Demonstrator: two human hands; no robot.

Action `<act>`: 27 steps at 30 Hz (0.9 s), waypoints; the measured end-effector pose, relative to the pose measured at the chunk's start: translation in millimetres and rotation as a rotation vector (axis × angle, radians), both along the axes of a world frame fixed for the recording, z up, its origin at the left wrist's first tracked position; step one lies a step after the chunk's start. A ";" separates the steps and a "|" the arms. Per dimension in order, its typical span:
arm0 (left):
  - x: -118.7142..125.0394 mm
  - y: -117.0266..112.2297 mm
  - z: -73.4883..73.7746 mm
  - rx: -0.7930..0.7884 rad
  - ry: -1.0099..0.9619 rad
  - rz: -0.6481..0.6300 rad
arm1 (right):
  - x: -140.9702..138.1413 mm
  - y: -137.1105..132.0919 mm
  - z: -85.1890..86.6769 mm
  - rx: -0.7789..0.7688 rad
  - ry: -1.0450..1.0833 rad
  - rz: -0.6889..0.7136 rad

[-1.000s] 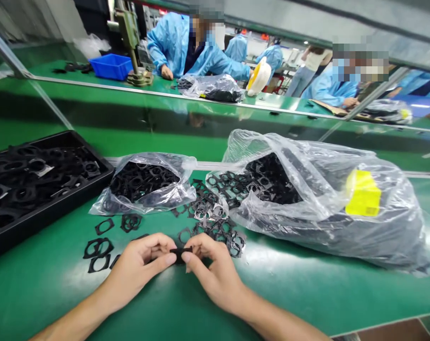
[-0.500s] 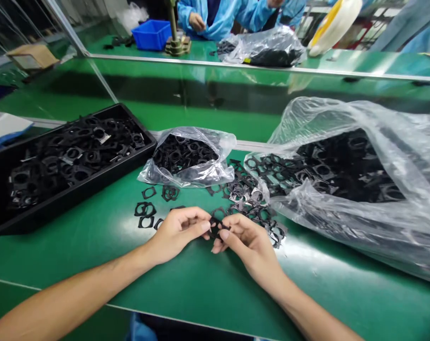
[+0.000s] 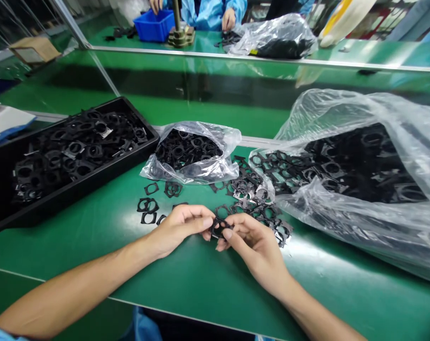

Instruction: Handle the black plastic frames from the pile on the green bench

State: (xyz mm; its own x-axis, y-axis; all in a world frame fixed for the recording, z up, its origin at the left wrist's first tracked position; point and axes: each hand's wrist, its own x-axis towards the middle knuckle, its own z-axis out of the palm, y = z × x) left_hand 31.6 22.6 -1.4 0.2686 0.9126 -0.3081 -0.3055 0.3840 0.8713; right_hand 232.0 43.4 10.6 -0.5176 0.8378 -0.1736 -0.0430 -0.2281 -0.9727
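Note:
Between my two hands is a small black frame with a round hole [image 3: 218, 230], held just above the green table [image 3: 186, 279]. My left hand [image 3: 186, 225] pinches its left side between thumb and fingers. On the right side my right hand [image 3: 248, 239] grips it the same way, fingers curled behind. Fingertips hide part of the piece. Behind my right hand lies a loose heap of similar black frames [image 3: 252, 192]. Several more single frames [image 3: 149, 204] lie flat beyond my left hand.
A black tray [image 3: 73, 187] full of black frames stands at left. A small clear bag [image 3: 215, 177] of frames lies in the middle, a large one [image 3: 343, 227] at right. Across a clear partition, a co-worker's hand [image 3: 228, 20] is near another bag [image 3: 279, 38] and a blue bin [image 3: 154, 26].
The black frame in my hands has tilted, so its round hole shows more. The view has shifted slightly. Across the partition, the co-worker's hands have moved to the blue bin and the dark parts.

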 end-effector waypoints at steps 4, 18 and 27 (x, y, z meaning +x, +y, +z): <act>-1.7 1.8 1.0 -0.032 -0.039 -0.039 | 1.2 -3.2 -0.1 0.109 -0.059 -0.002; -0.5 -0.9 1.5 0.041 -0.033 -0.035 | 1.3 -5.5 5.7 0.216 -0.114 -0.003; 1.8 -6.4 3.5 0.271 0.311 0.118 | 2.0 -3.2 -0.2 0.374 -0.239 -0.056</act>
